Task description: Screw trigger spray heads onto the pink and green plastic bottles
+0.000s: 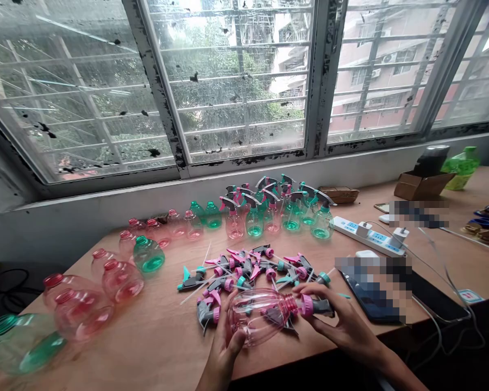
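Observation:
Near the table's front edge, my left hand (227, 339) is wrapped around the body of a clear pink bottle (257, 317), which lies on its side in the air with its neck to the right. My right hand (337, 320) grips a spray head (307, 306) with a pink collar and a dark grey body, its collar right at the bottle's neck. Whether the threads are engaged I cannot tell. Just beyond both hands lies a heap of loose pink, green and grey spray heads (250, 269) with thin dip tubes.
Pink bottles (122, 279) and green bottles (149, 255) without heads line the left side. Assembled spray bottles (255, 220) stand by the window wall. To the right are a power strip (370, 237) with cables, a phone (370, 293), a cardboard box (421, 185) and scissors (487, 221).

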Demonstrator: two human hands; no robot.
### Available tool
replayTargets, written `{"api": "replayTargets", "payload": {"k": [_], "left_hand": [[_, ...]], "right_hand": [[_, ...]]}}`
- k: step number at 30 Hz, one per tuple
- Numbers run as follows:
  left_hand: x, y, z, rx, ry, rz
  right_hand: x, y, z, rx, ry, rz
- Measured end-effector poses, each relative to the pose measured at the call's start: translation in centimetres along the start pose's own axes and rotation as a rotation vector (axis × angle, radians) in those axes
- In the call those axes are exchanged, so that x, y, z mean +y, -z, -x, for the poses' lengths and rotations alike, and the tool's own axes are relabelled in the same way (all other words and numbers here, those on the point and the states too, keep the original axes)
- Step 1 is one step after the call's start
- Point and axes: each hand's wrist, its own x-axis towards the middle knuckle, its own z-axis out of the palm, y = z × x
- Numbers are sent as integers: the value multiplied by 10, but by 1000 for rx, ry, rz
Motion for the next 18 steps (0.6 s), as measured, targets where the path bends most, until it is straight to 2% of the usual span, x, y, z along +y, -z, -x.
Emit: {"api": "replayTargets", "payload": {"k": [3,6,8,11,13,15,18], "left_hand": [[1,-2,3,-40,12,-13],[7,-4,6,-86,-14,-69],[17,-7,7,-94,-49,-201],[41,-14,7,-50,-182,-433],[61,-22,5,3,-294,-411],[83,-29,3,-26,-328,-430],[120,-41,2,-167,-343,-532]], "right_hand": [[2,-11,0,19,-186,-157],[9,-19,-3,19,-275,-273],[14,-20,-5,9,-316,-336],[17,-16,-8,-9,-354,-390],[18,-15,-9,-5,-354,-391],[19,-15,-10,7,-354,-371],[21,-17,-11,0,-372,-370]]}}
